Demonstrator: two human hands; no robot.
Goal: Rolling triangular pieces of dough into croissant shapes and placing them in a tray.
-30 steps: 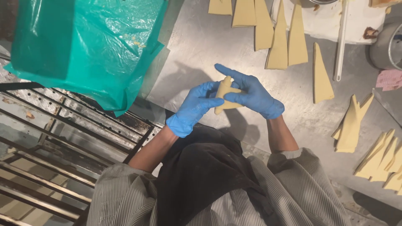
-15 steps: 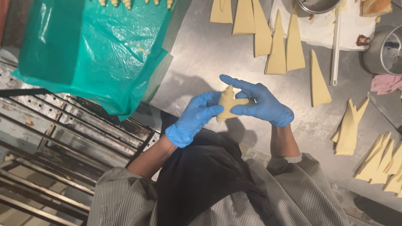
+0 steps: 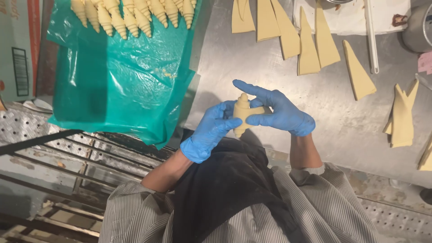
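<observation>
Both my hands wear blue gloves and meet over the steel table [image 3: 225,58]. My left hand [image 3: 209,130] and my right hand [image 3: 276,110] together hold a pale rolled dough piece [image 3: 242,113] between the fingers, upright, with a loose flap pointing right. Several flat dough triangles [image 3: 310,45] lie on the table beyond my hands. Rolled dough pieces [image 3: 130,13] sit in a row on a green plastic sheet [image 3: 121,81] at the upper left.
More dough triangles [image 3: 402,114] lie at the right edge. A white cloth [image 3: 355,18] with a long white tool sits at the top right, next to a metal pot [image 3: 418,27]. A metal rack [image 3: 54,166] stands lower left.
The dough has gone from a partly rolled strip to a tighter roll held upright. The view has shifted, and the row of rolled pieces on the green sheet now shows.
</observation>
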